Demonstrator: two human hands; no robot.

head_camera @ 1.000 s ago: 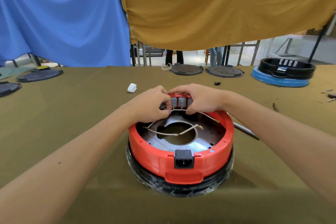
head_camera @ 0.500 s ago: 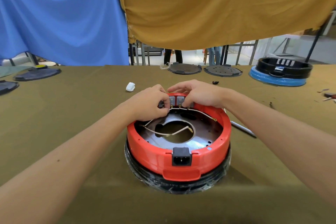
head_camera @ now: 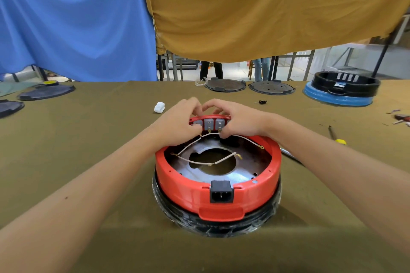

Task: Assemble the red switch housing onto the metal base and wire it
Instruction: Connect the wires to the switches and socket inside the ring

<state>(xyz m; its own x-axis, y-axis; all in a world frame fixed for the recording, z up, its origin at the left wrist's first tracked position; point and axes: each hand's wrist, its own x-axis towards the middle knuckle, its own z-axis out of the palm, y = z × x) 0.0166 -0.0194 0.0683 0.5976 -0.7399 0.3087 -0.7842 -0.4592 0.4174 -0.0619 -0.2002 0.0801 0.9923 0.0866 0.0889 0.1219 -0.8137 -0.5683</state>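
The left hand [head_camera: 179, 123] and right hand [head_camera: 238, 120] both pinch the red switch housing [head_camera: 210, 120], holding it at the far rim of the red ring [head_camera: 218, 193] over the metal base [head_camera: 221, 169]. White wires [head_camera: 207, 163] trail from it across the base. A screwdriver [head_camera: 336, 136] lies right; open table [head_camera: 77, 139] spreads left.

Your left hand [head_camera: 177, 123] and right hand [head_camera: 238, 121] both grip the curved red switch housing [head_camera: 209, 118] with its grey switch blocks [head_camera: 214, 123], holding it at the far rim of the round red plastic ring [head_camera: 218, 193]. That ring sits on the shiny metal base plate [head_camera: 224, 174] (a hole shows at its middle). Thin white wires [head_camera: 213, 163] trail from the switches across the plate. A black power socket [head_camera: 221, 191] faces you on the olive-green table cloth [head_camera: 88, 139].
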